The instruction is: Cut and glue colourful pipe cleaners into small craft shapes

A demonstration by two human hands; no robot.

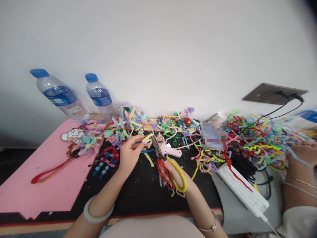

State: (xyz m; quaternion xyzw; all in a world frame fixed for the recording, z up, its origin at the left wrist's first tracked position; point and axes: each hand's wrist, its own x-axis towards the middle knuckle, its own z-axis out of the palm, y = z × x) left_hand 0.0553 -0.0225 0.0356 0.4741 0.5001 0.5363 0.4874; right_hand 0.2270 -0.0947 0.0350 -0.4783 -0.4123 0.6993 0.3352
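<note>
My left hand (131,152) pinches a pale yellow pipe cleaner (148,137) between thumb and fingers. The fingers of my right hand (174,172) are through the handles of a pair of scissors (162,158), one handle red and one yellow. Its blades point up and away from me, and their tips meet the yellow pipe cleaner; whether they cut into it I cannot tell. Just beyond the scissors lies a pale pink glue gun (173,151). Another yellow piece (149,160) rests on the black mat (133,198) between my hands.
Two water bottles (58,96) stand by the wall, left of heaps of fuzzy pieces (133,117). Pink sheets (47,172) cover the left side. To the right are a white power strip (244,188), a tangle of pipe cleaners (260,142) and another person's arm (299,178).
</note>
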